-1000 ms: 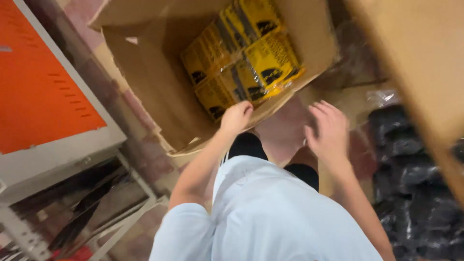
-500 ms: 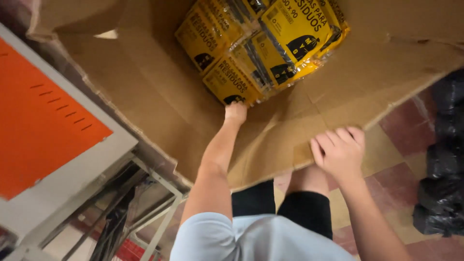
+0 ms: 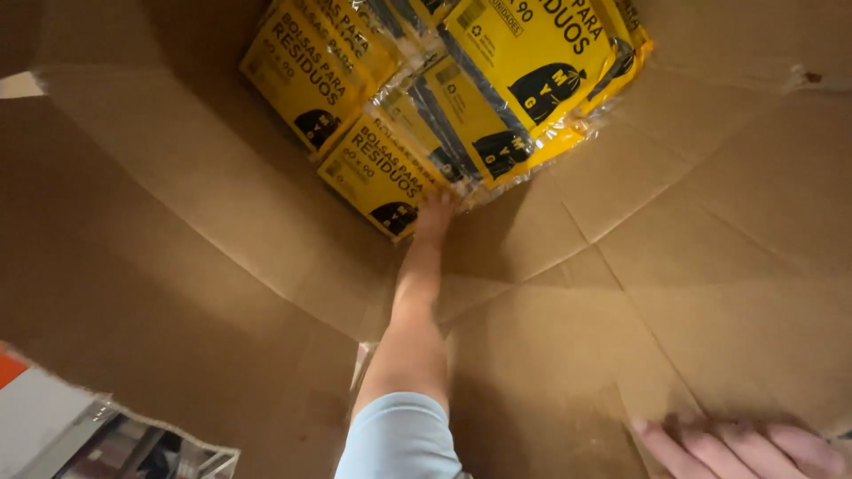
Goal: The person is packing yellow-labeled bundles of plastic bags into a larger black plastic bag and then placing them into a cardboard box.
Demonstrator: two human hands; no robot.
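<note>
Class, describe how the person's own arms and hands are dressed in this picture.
The left arm wears a short pale blue sleeve, with the forearm and left hand bare. The right hand is bare too: no gloves, rings or watch visible. Its arm is out of view.

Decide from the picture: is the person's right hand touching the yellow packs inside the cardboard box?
No: the right hand lies flat on the cardboard box flap, while the left hand reaches the yellow packs.

Two hands [image 3: 437, 213], one cardboard box [image 3: 222, 266], several yellow packs [image 3: 377, 173].
</note>
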